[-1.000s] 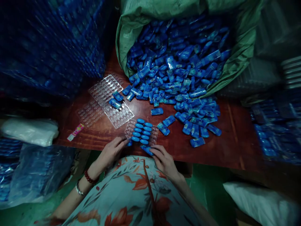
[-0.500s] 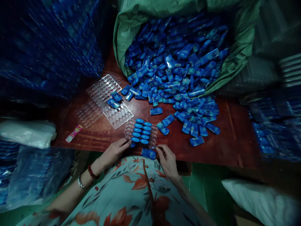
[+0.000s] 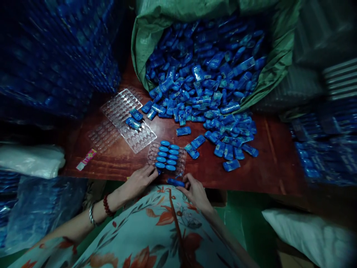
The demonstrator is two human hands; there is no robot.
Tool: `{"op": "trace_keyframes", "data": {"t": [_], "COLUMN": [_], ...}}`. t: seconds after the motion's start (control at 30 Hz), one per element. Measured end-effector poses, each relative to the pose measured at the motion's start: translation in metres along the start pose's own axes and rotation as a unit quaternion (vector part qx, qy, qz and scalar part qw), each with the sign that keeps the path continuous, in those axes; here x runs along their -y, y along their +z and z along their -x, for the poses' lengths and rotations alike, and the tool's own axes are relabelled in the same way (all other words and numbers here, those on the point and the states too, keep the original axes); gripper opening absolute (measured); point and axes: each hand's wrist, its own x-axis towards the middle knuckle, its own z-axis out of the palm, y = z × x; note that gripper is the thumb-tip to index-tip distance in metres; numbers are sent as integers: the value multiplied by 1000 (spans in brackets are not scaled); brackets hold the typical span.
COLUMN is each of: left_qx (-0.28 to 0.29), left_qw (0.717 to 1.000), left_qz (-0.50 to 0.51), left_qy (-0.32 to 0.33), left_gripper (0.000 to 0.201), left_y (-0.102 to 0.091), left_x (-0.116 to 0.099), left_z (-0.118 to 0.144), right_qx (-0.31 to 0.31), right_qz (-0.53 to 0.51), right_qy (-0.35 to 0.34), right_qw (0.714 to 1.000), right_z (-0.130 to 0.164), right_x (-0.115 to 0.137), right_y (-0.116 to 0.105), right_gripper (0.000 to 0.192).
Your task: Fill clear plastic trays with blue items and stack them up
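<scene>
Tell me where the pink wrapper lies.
Head view: the pink wrapper lies on the wooden table's left near edge, left of the left hand.

We are looking at a clear plastic blister tray (image 3: 167,158) lying flat at the near edge of the table, its middle pockets holding two rows of glossy blue oval pieces while its outer pockets are showing empty. Just beside its near edge, a blue wrapped packet (image 3: 175,182) is lying lengthwise, long and narrow, pinched at one end.
</scene>
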Motion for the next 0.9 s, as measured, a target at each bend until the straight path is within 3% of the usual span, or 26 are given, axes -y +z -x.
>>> {"op": "trace_keyframes", "data": {"t": [0.23,0.33,0.47,0.7,0.8,0.9], "left_qx": [45,65,82,31,27,26], "left_qw": [997,996,995,996,995,995], "left_qz": [-48,-38,5,72,69,67], "left_qy": [-28,-43,-51,-53,-65,-70], "left_gripper": [19,17,20,21,24,22], "left_y": [-1,-9,-19,-15,-13,-12], "left_x": [-19,-22,-18,-9,-10,-13], "left_z": [-13,-23,-27,-22,-22,-22], "right_qx": [-25,35,83,13,12,5], "right_qz": [-212,-332,-383,-463,-459,-368], "right_qy": [17,67,85,155,129,20], "right_qw": [977,940,916,873,879,930], "right_z": [7,1,-6,-18,-21,-21], "right_x": [12,13,11,17,21,25], "right_y": [-21,-24,-18,-16,-13,-7], "right_gripper": [31,30,39,47,49,39]}}
